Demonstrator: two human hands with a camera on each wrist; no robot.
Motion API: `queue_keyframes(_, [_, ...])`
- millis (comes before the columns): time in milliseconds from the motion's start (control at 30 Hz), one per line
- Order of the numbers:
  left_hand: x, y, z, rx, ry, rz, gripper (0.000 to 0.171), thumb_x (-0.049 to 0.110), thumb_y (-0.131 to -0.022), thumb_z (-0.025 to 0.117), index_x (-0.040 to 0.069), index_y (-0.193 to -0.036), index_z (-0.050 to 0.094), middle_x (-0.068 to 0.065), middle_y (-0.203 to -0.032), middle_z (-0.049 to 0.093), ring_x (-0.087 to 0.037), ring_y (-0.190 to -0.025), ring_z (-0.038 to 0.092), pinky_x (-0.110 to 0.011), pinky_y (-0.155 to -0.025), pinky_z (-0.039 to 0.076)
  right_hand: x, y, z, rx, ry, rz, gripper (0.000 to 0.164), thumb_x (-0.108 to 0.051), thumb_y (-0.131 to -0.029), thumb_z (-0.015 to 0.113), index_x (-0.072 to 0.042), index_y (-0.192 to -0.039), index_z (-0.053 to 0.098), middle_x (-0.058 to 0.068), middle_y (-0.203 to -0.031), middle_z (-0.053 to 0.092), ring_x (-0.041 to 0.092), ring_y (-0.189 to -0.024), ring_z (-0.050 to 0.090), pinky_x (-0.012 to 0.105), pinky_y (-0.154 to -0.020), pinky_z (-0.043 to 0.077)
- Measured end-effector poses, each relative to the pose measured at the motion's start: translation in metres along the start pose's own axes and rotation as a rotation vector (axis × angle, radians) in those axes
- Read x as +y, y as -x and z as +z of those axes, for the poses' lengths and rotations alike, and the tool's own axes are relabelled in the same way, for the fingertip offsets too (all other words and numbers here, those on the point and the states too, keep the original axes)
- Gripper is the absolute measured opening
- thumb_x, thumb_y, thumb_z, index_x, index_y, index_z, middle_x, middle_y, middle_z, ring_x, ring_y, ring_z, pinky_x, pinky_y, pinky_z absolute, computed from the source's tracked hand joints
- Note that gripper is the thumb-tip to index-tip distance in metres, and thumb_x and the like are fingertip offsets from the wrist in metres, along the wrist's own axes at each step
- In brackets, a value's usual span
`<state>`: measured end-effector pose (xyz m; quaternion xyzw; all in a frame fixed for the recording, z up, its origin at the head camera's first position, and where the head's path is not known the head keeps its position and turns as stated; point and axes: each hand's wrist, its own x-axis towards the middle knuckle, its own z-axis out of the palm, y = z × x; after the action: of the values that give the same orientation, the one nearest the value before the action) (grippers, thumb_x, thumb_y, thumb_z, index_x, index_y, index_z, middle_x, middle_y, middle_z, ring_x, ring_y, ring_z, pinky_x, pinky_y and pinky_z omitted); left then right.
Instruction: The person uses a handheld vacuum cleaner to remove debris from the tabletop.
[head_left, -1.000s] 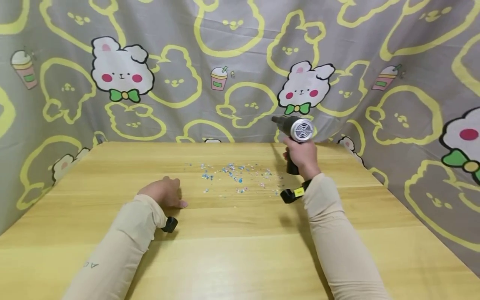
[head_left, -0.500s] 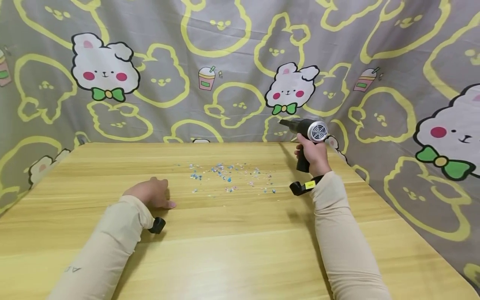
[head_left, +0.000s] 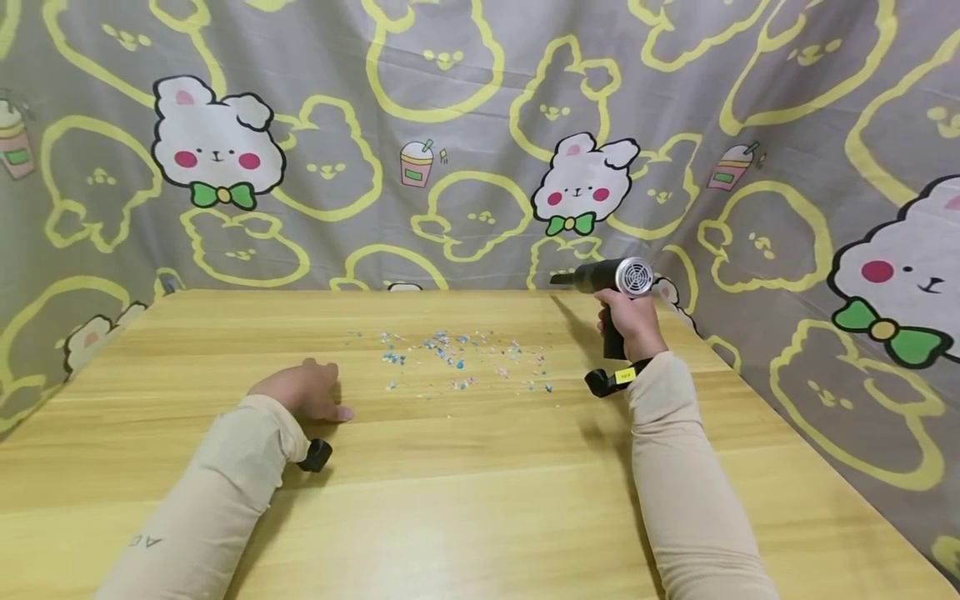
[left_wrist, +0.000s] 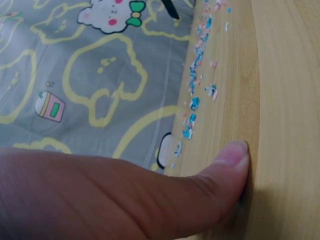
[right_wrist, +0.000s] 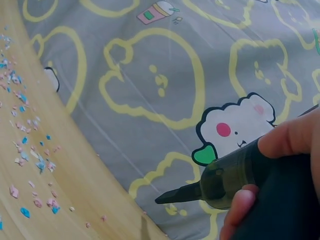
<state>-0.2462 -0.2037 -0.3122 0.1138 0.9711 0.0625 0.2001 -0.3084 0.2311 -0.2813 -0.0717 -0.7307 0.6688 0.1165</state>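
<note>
"What's at the left?"

"The left hand (head_left: 300, 390) rests low at the counter (head_left: 450, 508), thumb out straight, other fingers loosely bent, nothing visible in them. It looks unchanged."

"And the middle?"

"Blue, pink and white scraps (head_left: 461, 364), strewn well apart from that hand. Their scatter looks the same as half a second ago."

"Then what's different?"

"Further right, the black pistol-shaped tool (head_left: 596, 275). Its nozzle (head_left: 557, 279) tilted upward a moment ago; now it has dipped nearly level, pointing left above the counter's far edge."

"Who's holding it?"

"The right hand (head_left: 633, 323), at the far right, fingers wrapped round the handle."

"Meaning what for the work?"

"I'd judge the tool better lined up with the counter, but the scraps remain unmoved. Whether it's running, I can't tell."
</note>
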Motion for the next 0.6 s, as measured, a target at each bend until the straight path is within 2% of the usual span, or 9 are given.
queue_keyframes(133, [0.002,-0.001,0.0,-0.001,0.006,-0.003,0.085,0.05,-0.083,0.067,-0.013,-0.13,0.034,-0.047,-0.128,0.032,-0.062,-0.118,0.034,-0.069,-0.093,0.038,0.003,0.0,-0.006,0.007,0.033,0.012,0.016,-0.015,-0.089,0.06,-0.008,-0.1,0.049,0.004,-0.068,0.049,0.012,-0.045,0.048,0.024,-0.045,0.047])
queue_keyframes(333, [0.004,-0.001,0.004,-0.012,0.016,-0.007,0.084,0.049,-0.082,0.068,-0.013,-0.129,0.035,-0.046,-0.126,0.033,-0.062,-0.117,0.035,-0.068,-0.093,0.038,0.01,-0.002,-0.008,0.001,0.02,0.025,0.016,-0.012,-0.087,0.06,-0.008,-0.097,0.048,0.003,-0.065,0.049,0.011,-0.043,0.048,0.024,-0.043,0.047])
queue_keyframes(600, [0.002,-0.002,0.003,0.017,-0.008,0.007,0.083,0.047,-0.083,0.068,-0.016,-0.126,0.037,-0.048,-0.122,0.035,-0.063,-0.117,0.035,-0.067,-0.094,0.038,0.013,-0.007,-0.005,0.033,0.028,0.037,0.016,-0.015,-0.085,0.061,-0.008,-0.093,0.049,0.001,-0.06,0.05,0.01,-0.042,0.049,0.023,-0.044,0.047])
